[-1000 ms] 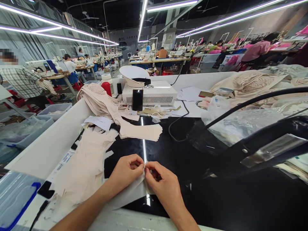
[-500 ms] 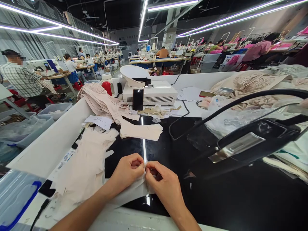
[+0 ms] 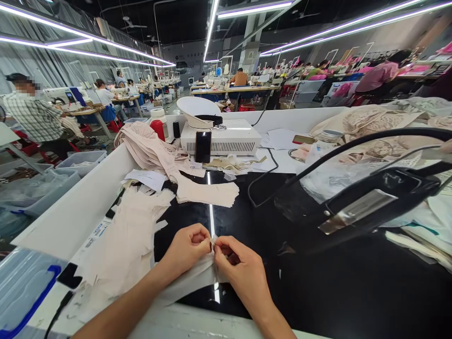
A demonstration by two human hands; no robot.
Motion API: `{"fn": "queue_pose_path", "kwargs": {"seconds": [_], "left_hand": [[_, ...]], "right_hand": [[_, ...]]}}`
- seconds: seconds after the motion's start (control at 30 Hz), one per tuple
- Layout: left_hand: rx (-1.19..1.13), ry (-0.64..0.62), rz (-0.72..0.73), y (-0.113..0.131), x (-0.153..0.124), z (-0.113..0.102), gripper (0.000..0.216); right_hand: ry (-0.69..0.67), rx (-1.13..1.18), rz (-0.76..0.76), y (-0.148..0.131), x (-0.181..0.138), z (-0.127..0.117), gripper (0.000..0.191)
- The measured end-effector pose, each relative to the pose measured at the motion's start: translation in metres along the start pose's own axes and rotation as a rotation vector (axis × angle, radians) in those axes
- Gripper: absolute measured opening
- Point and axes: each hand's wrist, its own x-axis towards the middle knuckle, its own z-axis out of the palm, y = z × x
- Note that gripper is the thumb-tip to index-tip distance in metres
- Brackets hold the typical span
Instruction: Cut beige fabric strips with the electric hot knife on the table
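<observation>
My left hand (image 3: 187,249) and my right hand (image 3: 236,270) meet fingertip to fingertip low over the glossy black tabletop (image 3: 300,287). Both pinch the top edge of a pale cream fabric piece (image 3: 190,282) that trails down toward the table's near edge. The fingers of both hands are curled in tight. A loose stack of the same cream fabric pieces (image 3: 123,240) lies just left of my left hand. Another cream strip (image 3: 208,192) lies across the black surface beyond my hands.
A black lamp head (image 3: 374,200) on a bent arm hangs over the right side. At the back stand a white machine (image 3: 226,136), a red bottle (image 3: 157,129) and heaped lace fabric (image 3: 370,122). A blue-handled plastic box (image 3: 24,287) sits lower left. Other people work at tables behind.
My hands have stayed pinched on the fabric edge with only slight finger shifts. The black lamp head on the right has shifted in the picture, up and left and then slightly back right.
</observation>
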Motion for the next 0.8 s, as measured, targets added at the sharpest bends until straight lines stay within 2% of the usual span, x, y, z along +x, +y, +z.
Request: {"fn": "queue_pose_path", "kwargs": {"seconds": [0.17,0.37,0.6,0.8], "left_hand": [[-0.020,-0.016,0.041,-0.002,0.001,0.000,0.011],[0.018,-0.037,0.072,0.003,0.000,0.000,0.014],[-0.050,-0.097,0.039,0.006,-0.004,0.001,0.020],[0.068,-0.097,0.034,0.006,-0.003,-0.001,0.010]], "right_hand": [[0.004,0.007,0.039,-0.002,0.002,-0.002,0.018],[0.123,-0.048,0.127,0.006,0.003,-0.008,0.037],[-0.030,-0.119,0.142,0.012,0.004,-0.010,0.046],[-0.024,-0.163,0.158,0.017,0.004,-0.014,0.038]]}}
